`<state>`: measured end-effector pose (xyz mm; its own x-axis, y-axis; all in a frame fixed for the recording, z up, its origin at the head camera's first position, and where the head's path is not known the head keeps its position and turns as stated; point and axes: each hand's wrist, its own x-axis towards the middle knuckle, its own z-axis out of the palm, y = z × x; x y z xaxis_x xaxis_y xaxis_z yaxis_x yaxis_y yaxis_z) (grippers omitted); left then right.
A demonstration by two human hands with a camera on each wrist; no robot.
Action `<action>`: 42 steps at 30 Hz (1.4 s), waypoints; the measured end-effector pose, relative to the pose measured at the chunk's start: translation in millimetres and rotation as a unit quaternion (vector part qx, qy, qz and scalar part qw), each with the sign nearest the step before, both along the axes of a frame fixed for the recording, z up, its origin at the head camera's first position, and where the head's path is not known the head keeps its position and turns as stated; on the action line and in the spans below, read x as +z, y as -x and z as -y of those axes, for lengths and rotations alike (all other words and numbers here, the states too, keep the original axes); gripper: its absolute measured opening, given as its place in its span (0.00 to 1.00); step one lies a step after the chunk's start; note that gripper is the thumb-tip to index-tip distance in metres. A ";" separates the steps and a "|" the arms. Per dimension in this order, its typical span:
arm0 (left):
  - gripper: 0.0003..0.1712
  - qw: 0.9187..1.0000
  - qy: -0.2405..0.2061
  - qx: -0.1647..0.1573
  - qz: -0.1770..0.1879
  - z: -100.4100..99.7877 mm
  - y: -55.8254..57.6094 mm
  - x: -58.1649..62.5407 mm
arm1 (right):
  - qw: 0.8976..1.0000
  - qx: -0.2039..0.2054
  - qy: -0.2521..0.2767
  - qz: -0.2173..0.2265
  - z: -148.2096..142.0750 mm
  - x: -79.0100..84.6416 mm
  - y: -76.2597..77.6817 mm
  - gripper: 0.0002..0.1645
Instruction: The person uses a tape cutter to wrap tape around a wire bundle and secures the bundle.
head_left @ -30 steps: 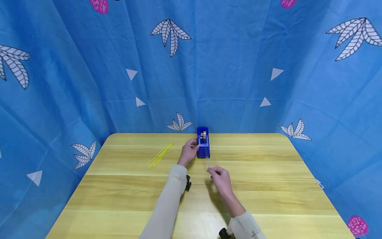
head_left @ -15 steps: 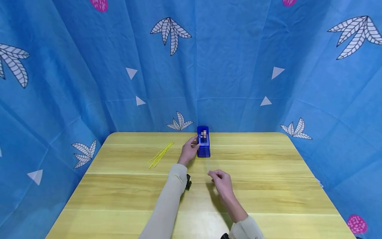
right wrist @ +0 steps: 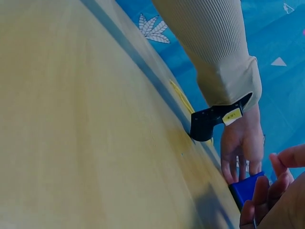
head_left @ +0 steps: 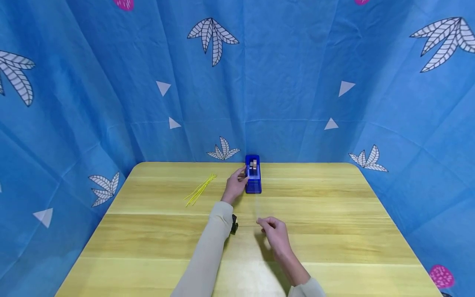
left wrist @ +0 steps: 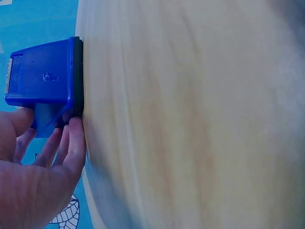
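A blue tape dispenser (head_left: 253, 187) stands at the far edge of the table, a roll of clear tape (head_left: 254, 165) in its upper part. My left hand (head_left: 234, 186) holds its left side; in the left wrist view the thumb and fingers grip the dispenser's blue body (left wrist: 45, 71) near its base. Closer to me, my right hand (head_left: 276, 237) pinches the end of a thin clear strip of tape (head_left: 257, 205) between thumb and forefinger. The strip runs from the dispenser's front to those fingertips, stretched above the table.
Several thin yellow sticks or ties (head_left: 200, 190) lie in a loose bundle left of the left hand. Beneath everything is a wood-grain table (head_left: 334, 231). A blue patterned curtain (head_left: 289, 82) hangs around its back and sides, right behind the dispenser.
My right hand has drawn back toward me, and the strip of tape has grown longer. The left hand stays on the dispenser. The head view has tilted slightly.
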<state>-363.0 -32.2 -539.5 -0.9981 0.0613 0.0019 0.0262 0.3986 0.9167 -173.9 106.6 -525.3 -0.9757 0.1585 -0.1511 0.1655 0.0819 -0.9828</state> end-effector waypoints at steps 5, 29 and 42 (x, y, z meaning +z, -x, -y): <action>0.30 1.000 -0.005 0.004 0.003 -0.1 1.1 2.6 | 1.000 0.001 -0.004 0.003 0.0 0.5 -7.0 0.16; 0.30 1.000 -0.010 0.004 -0.001 0.2 0.2 1.1 | 1.000 0.017 -0.003 0.026 2.6 -7.9 -34.4 0.15; 0.30 1.000 -0.002 0.004 0.005 -1.2 0.0 0.5 | 0.999 0.014 0.013 0.032 0.2 -11.1 -43.5 0.15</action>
<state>-363.0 -31.0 -538.9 -0.9985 0.0541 -0.0083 0.0137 0.3942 0.9189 -130.4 106.4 -536.4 -0.9682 0.1265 -0.2160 0.2252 0.0629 -0.9723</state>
